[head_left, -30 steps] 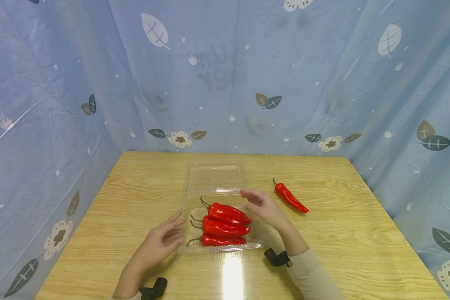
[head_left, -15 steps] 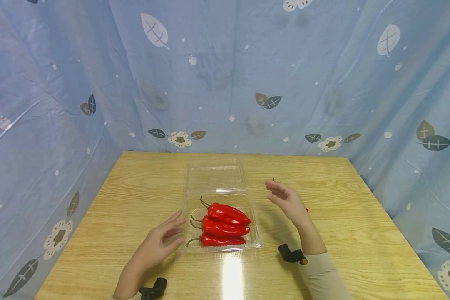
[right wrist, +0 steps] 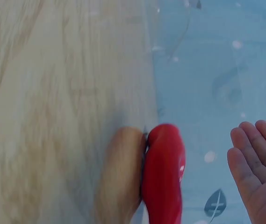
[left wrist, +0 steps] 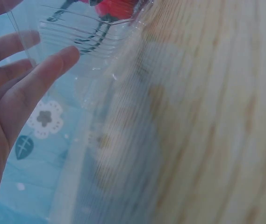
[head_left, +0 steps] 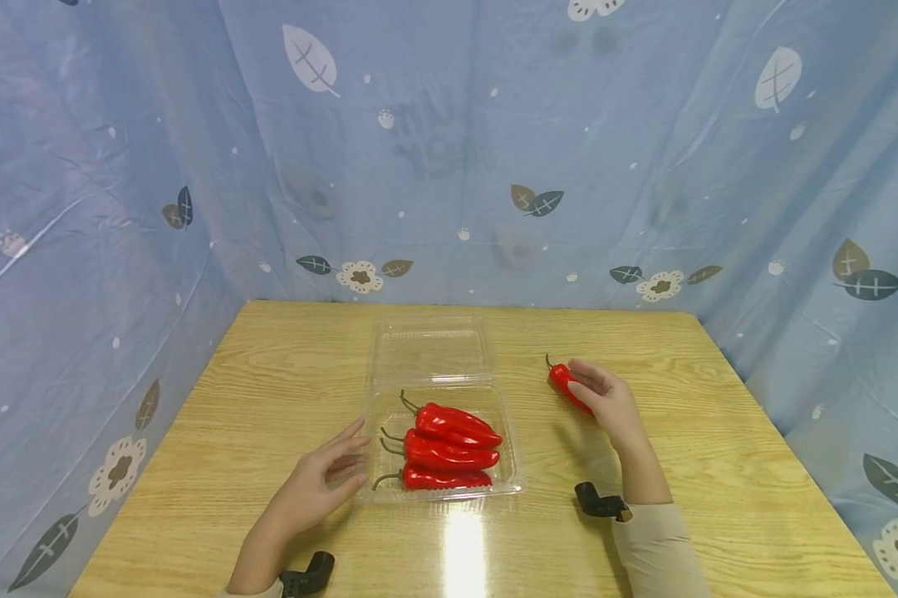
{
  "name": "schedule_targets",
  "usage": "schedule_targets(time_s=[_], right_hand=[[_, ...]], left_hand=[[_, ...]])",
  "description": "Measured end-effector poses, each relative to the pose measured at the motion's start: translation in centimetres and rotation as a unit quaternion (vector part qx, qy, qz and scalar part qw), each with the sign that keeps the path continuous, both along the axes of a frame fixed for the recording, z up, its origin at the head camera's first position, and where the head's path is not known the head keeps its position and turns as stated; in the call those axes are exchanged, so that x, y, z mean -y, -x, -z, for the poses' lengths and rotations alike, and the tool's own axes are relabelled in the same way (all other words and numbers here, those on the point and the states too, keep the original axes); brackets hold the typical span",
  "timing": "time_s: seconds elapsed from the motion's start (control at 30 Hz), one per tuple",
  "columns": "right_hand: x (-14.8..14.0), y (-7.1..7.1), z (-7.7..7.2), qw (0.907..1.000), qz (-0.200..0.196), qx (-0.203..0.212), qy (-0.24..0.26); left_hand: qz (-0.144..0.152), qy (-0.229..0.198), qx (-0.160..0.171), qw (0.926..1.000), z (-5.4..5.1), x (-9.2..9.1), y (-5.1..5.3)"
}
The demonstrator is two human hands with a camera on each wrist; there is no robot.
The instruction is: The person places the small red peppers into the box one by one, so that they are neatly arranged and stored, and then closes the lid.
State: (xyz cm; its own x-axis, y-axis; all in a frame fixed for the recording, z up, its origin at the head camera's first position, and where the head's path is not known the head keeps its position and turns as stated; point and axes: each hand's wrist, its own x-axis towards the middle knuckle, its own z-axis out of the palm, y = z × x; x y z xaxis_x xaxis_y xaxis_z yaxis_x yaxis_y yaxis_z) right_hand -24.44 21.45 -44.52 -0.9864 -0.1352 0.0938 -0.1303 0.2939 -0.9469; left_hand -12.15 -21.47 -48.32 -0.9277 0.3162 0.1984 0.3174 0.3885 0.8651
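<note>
In the head view, a clear plastic box (head_left: 510, 432) stands with its lid folded back, and several red peppers (head_left: 452, 455) lie side by side in it. The left hand (head_left: 310, 490), fingers spread and relaxed, is at the box's left wall; the left wrist view shows its fingers (left wrist: 34, 74) by the clear wall. The right hand (head_left: 613, 411) hovers over a single red pepper (head_left: 564, 384) right of the box and covers its lower tip. In the right wrist view that pepper (right wrist: 163, 172) lies apart from the open palm (right wrist: 263, 182).
The wooden table (head_left: 284, 357) carries the box left of its middle, with the clear lid (head_left: 429, 353) lying behind the box. A blue patterned curtain (head_left: 434, 166) hangs behind and at both sides. Each wrist wears a black camera mount (head_left: 598, 502).
The right hand has moved from beside the box's right edge to the single pepper, holding nothing. The left hand and the boxed peppers look unmoved.
</note>
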Motion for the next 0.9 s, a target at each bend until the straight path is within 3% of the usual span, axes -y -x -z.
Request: schedule_targets(time_s=[0.23,0.53,0.73,0.9], right_hand=[[-1.5,0.2,0.6,0.9998,0.017,0.006,-0.008],[-2.8,1.0,1.3,0.9960,0.047,0.028,-0.071],[-3.3,1.5,1.8,0.9929,0.034,0.051,-0.102],[-3.6,1.9,2.4,0.9910,0.016,0.088,-0.100]], left_hand=[[-0.002,0.002,0.000,1.0000,0.0,0.0,0.0],[0.003,-0.005,0.003,1.0000,0.0,0.0,0.0],[0.001,-0.002,0.002,1.0000,0.2,0.0,0.0],[0.001,-0.002,0.003,1.0000,0.1,0.0,0.0]])
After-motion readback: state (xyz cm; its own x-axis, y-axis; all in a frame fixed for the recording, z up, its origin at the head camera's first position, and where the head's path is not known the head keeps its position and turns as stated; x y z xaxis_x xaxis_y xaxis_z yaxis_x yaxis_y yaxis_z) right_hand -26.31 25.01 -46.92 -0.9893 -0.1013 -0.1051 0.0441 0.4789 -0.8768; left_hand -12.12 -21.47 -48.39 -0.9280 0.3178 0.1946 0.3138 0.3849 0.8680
